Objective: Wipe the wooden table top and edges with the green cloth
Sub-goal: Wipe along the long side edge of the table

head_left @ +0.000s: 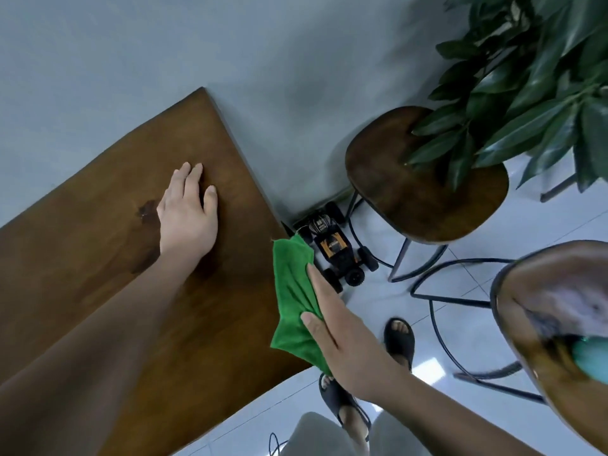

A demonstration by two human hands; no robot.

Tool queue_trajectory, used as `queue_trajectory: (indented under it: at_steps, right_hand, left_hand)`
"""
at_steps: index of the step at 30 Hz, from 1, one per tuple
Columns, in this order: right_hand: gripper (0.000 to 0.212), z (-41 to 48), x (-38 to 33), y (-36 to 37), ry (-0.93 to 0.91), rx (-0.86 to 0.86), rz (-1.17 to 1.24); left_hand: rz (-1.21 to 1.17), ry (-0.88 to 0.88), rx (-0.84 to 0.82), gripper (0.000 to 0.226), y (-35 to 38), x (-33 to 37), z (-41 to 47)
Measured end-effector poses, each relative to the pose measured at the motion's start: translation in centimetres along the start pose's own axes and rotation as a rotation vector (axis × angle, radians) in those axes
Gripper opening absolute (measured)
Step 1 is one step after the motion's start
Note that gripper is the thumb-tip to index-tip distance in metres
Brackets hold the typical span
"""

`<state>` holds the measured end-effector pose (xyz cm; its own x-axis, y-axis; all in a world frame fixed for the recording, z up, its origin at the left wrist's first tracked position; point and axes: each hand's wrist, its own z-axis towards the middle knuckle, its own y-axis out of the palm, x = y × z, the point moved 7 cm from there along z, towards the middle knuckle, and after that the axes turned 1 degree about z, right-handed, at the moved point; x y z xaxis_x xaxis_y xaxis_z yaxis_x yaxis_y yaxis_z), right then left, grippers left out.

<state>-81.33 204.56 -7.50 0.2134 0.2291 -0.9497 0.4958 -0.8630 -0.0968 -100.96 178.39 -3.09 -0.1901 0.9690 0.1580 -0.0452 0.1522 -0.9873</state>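
Note:
The brown wooden table [108, 179] fills the left half of the head view, its right edge running down from the wall to a near corner. My left hand [187, 212] lies flat on the top, palm down, fingers together, holding nothing. The green cloth [292, 297] hangs over the table's right edge. My right hand [342, 340] presses it flat against that edge with straight fingers. A darker wet patch [146, 212] shows on the top beside my left hand.
A black and orange toy car [335, 248] sits on the tiled floor right by the table edge. A wooden stool [424, 182] stands to the right under plant leaves [533, 77]. Another wooden seat [556, 324] is at the near right. My sandalled feet [399, 340] are below.

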Motion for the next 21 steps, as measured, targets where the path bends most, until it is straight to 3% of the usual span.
queue_trajectory:
  at_steps: [8, 21]
  right_hand:
    - [0.072, 4.4, -1.0, -0.4, -0.002, -0.018, -0.041]
    - [0.068, 31.5, -9.4, -3.1, -0.112, 0.094, -0.202]
  left_hand:
    - [0.007, 0.018, 0.021, 0.063, 0.2, -0.4, 0.1]
    - [0.011, 0.022, 0.05, 0.059, 0.6, -0.8, 0.7]
